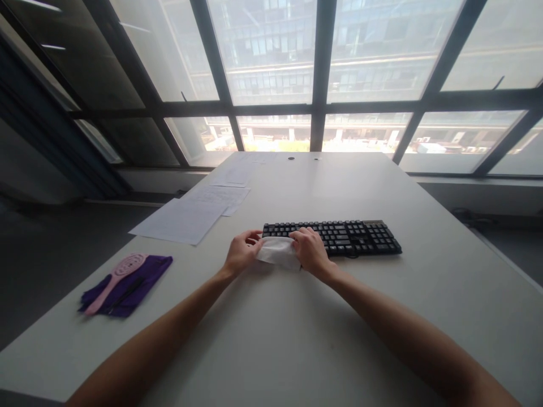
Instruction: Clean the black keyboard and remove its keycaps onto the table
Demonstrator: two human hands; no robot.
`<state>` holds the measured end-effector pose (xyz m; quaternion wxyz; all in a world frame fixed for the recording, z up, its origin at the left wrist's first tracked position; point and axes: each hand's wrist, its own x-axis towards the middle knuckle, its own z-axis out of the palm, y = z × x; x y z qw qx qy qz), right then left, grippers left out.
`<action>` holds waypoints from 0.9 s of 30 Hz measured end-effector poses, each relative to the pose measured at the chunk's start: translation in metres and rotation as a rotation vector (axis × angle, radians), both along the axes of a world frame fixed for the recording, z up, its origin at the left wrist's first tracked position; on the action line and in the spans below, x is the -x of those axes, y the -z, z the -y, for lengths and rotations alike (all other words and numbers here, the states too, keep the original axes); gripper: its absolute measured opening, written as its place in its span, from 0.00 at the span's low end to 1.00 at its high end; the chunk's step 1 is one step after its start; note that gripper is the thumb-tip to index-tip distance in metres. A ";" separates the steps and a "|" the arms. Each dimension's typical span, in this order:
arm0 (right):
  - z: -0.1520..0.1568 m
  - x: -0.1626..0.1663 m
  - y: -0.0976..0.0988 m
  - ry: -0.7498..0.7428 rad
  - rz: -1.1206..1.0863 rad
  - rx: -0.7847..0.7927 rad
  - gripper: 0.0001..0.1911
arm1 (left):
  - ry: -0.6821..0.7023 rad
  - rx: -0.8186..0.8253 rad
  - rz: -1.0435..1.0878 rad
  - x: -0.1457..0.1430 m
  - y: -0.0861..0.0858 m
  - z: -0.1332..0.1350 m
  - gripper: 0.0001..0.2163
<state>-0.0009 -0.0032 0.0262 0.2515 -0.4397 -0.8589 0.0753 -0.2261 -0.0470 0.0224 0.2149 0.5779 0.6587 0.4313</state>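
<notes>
Between my two hands a white tissue or wipe [279,252] is spread in front of a black keyboard [339,237]. My left hand [244,251] pinches the tissue's left edge, thumb and fingers close together by the keyboard's left end. Over the keyboard's near edge, my right hand [311,249] grips the tissue's right side with bent fingers. The tissue covers part of the keyboard's front left edge. The keyboard lies flat on the white table [271,339], its number pad to the right.
On the left, a pink hairbrush [123,271] and a thin dark tool [126,295] lie on a folded purple cloth [148,282]. Several sheets of paper [182,220] overlap along the table's left edge. Large windows [271,56] rise beyond the table's far end.
</notes>
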 end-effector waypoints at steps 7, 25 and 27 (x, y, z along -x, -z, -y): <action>-0.042 0.011 -0.018 -0.016 -0.093 0.014 0.15 | -0.027 -0.069 -0.148 0.011 -0.019 -0.037 0.14; -0.011 0.048 0.011 -0.092 0.119 0.060 0.35 | 0.665 0.137 -0.832 -0.003 -0.016 -0.034 0.43; -0.009 0.047 0.012 -0.084 0.122 0.041 0.35 | 0.648 0.111 -0.843 -0.004 -0.017 -0.032 0.44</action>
